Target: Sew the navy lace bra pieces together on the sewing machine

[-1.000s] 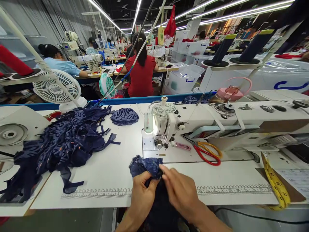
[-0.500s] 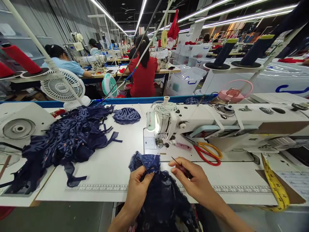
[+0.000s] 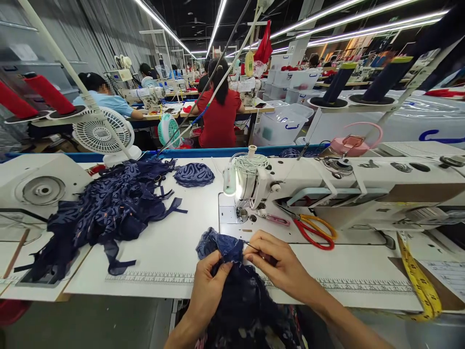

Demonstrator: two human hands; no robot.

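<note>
Centrally at the near table edge, left hand (image 3: 208, 286) pinches the navy lace piece (image 3: 220, 245), bunched edge up. Right hand (image 3: 279, 264) sits just right of it, fingers closed on a thin pick (image 3: 252, 245) whose tip points left at the lace edge. Scissors (image 3: 315, 231) lie farther right, by the machine (image 3: 250, 184).

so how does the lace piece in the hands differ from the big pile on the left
The dark navy lace piece is a single item, bunched between both hands at the table edge. The heap of navy patterned fabric is many pieces with loose straps trailing, lying untouched. Both are dark blue lace.
</note>
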